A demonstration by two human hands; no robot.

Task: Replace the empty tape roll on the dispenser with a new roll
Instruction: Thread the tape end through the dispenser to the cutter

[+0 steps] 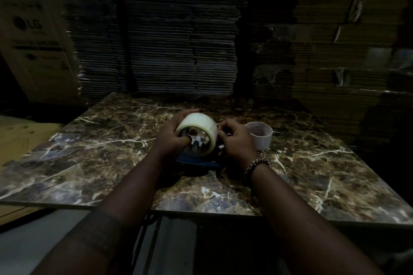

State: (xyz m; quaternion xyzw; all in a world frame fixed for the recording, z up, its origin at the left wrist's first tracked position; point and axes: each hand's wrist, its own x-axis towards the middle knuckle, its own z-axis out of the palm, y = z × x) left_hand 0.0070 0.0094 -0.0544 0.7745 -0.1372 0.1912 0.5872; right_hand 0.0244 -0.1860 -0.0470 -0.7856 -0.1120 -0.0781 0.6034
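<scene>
Dim storeroom, flattened cardboard stacked behind the marble tabletop (89, 140). My left hand (172, 136) grips the new roll (199, 125), thumb in its core, above the blue dispenser (201, 164). My right hand (237, 140) pinches the roll's right edge. The empty core (261, 136) stands just right. Risk, I reckon: in this poor light I seat the roll the wrong way round.

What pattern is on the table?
The table is dark brown marble with white veins; head view.

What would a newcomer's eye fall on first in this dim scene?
The pale, glossy roll of clear tape at the centre, gripped by the left hand and pinched by the right hand. Just right of it, an empty white tape core stands on the brown marble-patterned table; stacked flattened cardboard fills the background.
</scene>
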